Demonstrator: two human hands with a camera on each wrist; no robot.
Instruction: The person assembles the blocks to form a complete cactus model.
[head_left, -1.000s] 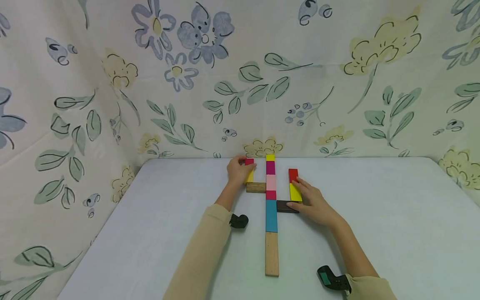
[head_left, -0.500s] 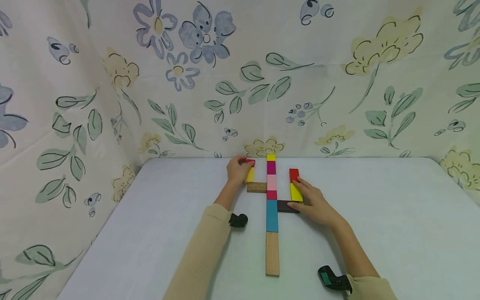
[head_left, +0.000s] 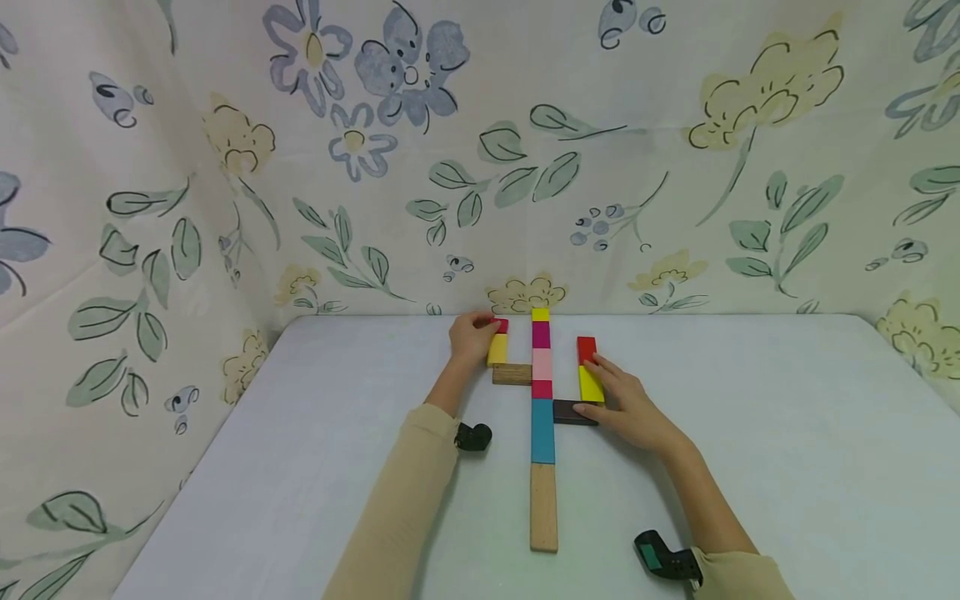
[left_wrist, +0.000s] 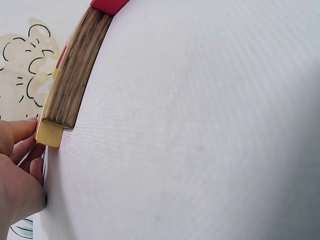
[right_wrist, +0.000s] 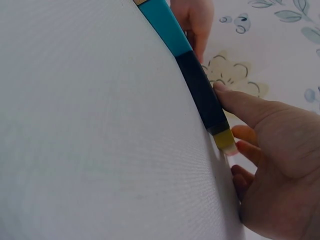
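Note:
My left hand [head_left: 469,340] pinches a small red block [head_left: 501,326] at the far end of a yellow block [head_left: 497,350]. These two form a line standing off a brown wooden block [head_left: 512,374]. In the left wrist view the yellow block's end [left_wrist: 49,135] sticks out past the brown one. My right hand [head_left: 630,408] rests with fingers extended against another yellow block [head_left: 591,384], its thumb on a black block [head_left: 566,412]. Beyond that yellow block lies a red block [head_left: 587,350]. Both side branches meet a central column of blocks, including a blue one [head_left: 543,431].
The column runs from a long light wooden block [head_left: 543,508] near me up through crimson, pink [head_left: 542,364] and magenta to a yellow block [head_left: 541,315] by the far edge. A white cloth covers the table [head_left: 285,467]. A flowered curtain [head_left: 480,233] hangs behind.
My left hand has shifted slightly left, and the red and yellow blocks on the left have moved a little left with it. The right hand has stayed in place.

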